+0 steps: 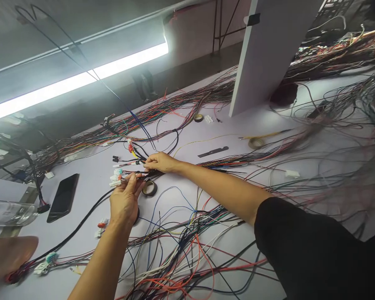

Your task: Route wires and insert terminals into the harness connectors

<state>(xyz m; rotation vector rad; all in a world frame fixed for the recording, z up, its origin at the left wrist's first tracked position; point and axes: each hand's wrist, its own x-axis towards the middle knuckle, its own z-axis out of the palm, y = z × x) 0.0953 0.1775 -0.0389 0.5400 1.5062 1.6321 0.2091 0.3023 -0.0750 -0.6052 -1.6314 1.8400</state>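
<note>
A black sleeve (312,246) fills the lower right corner, nearest the camera; from it the bare right forearm reaches across a white table (187,145) to the middle of the view. The right hand (162,162) has thumb and fingers pinched together on a dark wire bundle (149,175); the left hand (124,201), just beside it and lower, is clamped on the same bundle near the end that carries white connectors (115,180); the bundle thus lies between the two hands, above the table. A small black connector (115,158) sits a little beyond these; a roll of dark tape (150,188) lies just beside the left hand's fingers; farther left rests a black phone (63,198), with a clear container (11,213) near it at the edge. Loose coloured wires (187,246) spread in a tangle below the right forearm; beyond the hands, a flat dark tool (213,151) lies near a thick run of wires (168,104), under a lit tube lamp (81,82); a blurred brownish shape (14,254) at lower left may be someone's hand, though I cannot tell.
</note>
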